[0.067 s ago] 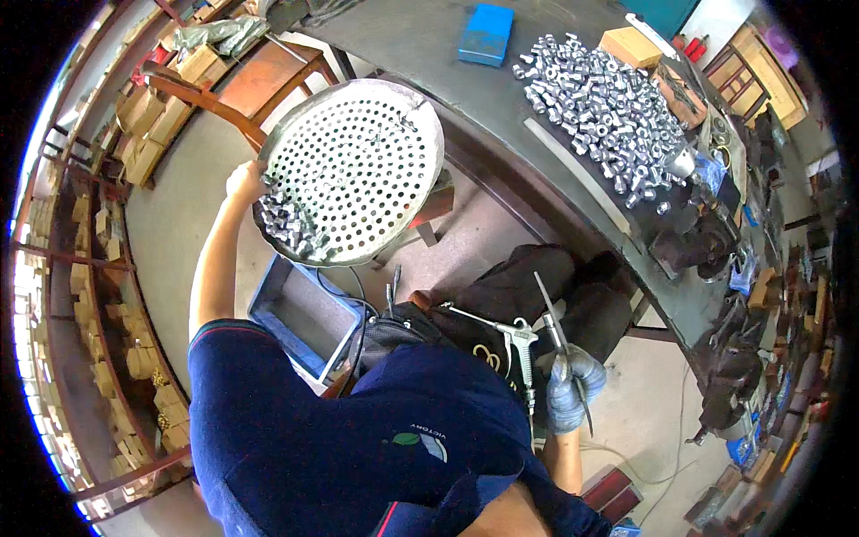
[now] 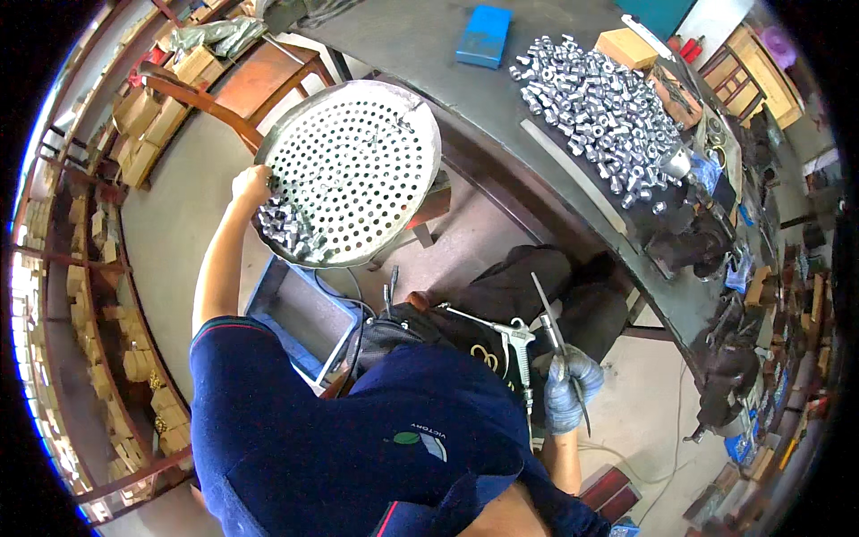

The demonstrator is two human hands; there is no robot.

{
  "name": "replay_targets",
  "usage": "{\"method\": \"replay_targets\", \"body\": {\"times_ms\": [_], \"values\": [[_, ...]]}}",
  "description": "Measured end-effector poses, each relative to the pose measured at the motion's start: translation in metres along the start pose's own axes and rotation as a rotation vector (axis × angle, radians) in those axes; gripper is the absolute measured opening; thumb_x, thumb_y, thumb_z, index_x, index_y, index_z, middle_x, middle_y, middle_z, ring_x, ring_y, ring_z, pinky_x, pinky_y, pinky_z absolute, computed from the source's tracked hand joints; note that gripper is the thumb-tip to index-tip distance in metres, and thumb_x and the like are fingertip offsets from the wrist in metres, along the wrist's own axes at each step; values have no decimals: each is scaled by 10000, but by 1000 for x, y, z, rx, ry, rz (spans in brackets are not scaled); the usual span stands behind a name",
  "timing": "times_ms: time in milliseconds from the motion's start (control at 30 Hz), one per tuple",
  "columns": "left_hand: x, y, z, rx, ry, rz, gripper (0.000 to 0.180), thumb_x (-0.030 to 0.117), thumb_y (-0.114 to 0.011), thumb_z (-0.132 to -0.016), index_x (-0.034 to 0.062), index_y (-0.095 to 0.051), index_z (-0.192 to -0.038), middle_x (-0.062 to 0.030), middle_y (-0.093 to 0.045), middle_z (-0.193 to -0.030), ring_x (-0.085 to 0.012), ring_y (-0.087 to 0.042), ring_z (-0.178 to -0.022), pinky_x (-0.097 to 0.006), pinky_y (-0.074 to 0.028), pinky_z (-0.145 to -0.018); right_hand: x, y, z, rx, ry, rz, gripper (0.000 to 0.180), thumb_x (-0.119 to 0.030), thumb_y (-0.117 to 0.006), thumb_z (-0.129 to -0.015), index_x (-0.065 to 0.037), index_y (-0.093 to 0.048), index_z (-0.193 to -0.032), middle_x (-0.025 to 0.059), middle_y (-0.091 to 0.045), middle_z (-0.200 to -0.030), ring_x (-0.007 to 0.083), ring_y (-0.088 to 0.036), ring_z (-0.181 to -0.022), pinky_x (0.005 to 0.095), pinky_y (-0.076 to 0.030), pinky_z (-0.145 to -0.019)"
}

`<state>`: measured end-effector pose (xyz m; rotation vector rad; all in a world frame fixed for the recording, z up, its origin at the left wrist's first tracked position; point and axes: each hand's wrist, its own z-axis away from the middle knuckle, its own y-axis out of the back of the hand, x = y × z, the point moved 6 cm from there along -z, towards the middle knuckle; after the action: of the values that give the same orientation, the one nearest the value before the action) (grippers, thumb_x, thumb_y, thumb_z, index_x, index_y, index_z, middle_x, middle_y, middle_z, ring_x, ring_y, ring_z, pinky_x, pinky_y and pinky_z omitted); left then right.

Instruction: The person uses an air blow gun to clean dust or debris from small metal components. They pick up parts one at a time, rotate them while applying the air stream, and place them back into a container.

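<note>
My left hand (image 2: 252,185), bare, is closed at the left rim of a round perforated metal pan (image 2: 358,161). Its fingertips meet small metal fittings (image 2: 291,231) heaped along that side; whether they pinch a fitting or the rim is hidden. Low at the right, my right hand (image 2: 573,389) wears a grey-blue glove. It is closed round a slim, pointed, file-like steel tool (image 2: 540,294) and a cylindrical metal rod (image 2: 552,331) beside it. An air blow gun (image 2: 517,345) with a long thin nozzle lies over my lap, just left of the gloved hand.
A dark workbench (image 2: 429,45) carries a large pile of metal fittings (image 2: 599,116), a blue box (image 2: 484,36) and a cardboard box (image 2: 626,47). Below the pan stands a blue bin (image 2: 304,309). A wooden chair (image 2: 259,85) is beyond it; shelves (image 2: 80,313) line the left.
My left hand has shifted slightly right, further over the pan's rim. The view has moved a little. My right hand keeps its grip on the tools.
</note>
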<state>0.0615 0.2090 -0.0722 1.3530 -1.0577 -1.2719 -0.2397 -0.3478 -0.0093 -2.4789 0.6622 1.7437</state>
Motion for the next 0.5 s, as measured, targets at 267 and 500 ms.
{"method": "replay_targets", "body": {"times_ms": [267,500], "values": [[48,55,-5,136,-88,491,290,193,-676,-732,97,-664,-1005,-116,-663,-845,-217,-645,-718,-324,-505,-680,-10,0,-4,-56,-48,134,285,-170,-611,-826,-47,-538,-580,72,-557,-557,166,-522,-501,285,-412,-492],[286,126,102,-522,-572,1367,235,47,-655,-796,7,-597,-1020,-8,-578,-738,-63,-533,-624,-211,-437,-588,-24,-12,-22,-106,88,196,295,-133,-693,-712,-104,-461,-532,82,-496,-528,240,-508,-466,322,-387,-441]]}}
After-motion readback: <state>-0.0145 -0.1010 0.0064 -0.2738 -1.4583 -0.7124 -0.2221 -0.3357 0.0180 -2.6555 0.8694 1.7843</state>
